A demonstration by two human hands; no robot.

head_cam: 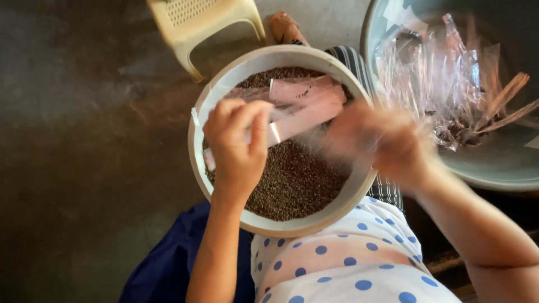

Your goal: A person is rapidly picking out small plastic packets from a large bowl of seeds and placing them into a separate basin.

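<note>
Left hand (238, 143) over the near-left part of a round cream bowl (197, 120), fingers pinched shut on the end of a small clear plastic bag (306, 109). Bag stretched flat to the right across the far half of the bowl, pinkish where light passes through, resting on a bed of small dark brown seeds (292, 185). Right hand (382, 146) blurred above the bowl's right rim, grip impossible to tell. Bowl resting on a lap covered in white cloth with blue dots (348, 269). To the far right, a grey metal basin (499, 163) holding a heap of clear plastic bags (443, 84). Far left, a cream plastic stool (202, 28) on a dark floor (84, 140).
</note>
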